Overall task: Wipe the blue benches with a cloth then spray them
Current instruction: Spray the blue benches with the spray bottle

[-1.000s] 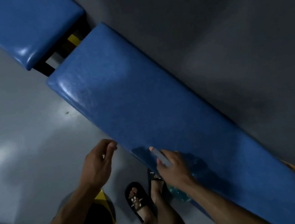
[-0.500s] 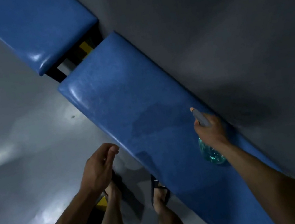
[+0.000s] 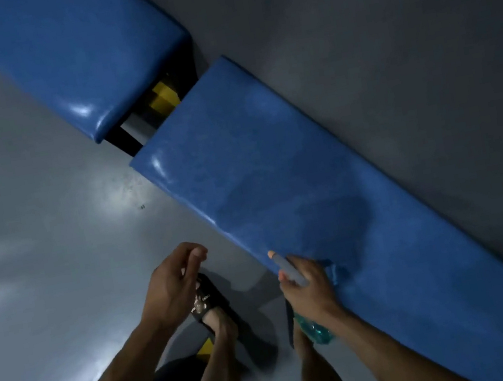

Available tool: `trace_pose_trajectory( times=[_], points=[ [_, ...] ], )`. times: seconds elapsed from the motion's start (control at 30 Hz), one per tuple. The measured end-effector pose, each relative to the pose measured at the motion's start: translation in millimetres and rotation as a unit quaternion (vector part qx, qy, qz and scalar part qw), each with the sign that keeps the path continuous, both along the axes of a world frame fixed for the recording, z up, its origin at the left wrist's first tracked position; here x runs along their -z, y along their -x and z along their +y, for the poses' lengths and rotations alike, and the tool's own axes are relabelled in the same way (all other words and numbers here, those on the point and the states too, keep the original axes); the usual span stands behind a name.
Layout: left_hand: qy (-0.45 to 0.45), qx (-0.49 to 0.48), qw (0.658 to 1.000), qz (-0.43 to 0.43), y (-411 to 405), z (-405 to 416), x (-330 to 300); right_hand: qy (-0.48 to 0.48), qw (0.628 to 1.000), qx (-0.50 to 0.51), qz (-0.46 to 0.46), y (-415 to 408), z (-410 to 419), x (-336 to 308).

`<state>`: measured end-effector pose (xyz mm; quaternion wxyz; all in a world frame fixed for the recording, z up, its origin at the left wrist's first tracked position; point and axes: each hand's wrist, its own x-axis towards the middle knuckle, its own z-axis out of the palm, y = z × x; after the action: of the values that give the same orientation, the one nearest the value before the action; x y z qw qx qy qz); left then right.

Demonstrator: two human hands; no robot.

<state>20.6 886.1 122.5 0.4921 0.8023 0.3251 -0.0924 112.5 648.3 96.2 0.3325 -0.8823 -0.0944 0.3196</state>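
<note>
R hand (image 3: 309,293) gripping spray bottle (image 3: 313,331), nozzle past fingers

Two blue benches (image 3: 276,186) — on grey floor (image 3: 38,259)

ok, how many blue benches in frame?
2. Near bench runs from centre to lower right, by the right hand holding the spray bottle. Far bench is upper left, across a gap. Both run off frame; more may lie beyond.
</note>
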Motion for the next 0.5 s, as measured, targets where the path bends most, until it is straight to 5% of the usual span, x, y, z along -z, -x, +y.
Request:
trace_pose_trajectory(
  times=[0.2,0.5],
  points=[
    [0.002,0.014,1.0,-0.015,0.9,51.0,2.6,-0.01,0.979,0.2,0.034,-63.3,32.3,-4.9],
    [-0.009,0.031,0.999,-0.025,-1.9,99.9,5.5,0.062,0.966,0.242,-0.059,-153.6,68.1,-23.2]
  ],
)
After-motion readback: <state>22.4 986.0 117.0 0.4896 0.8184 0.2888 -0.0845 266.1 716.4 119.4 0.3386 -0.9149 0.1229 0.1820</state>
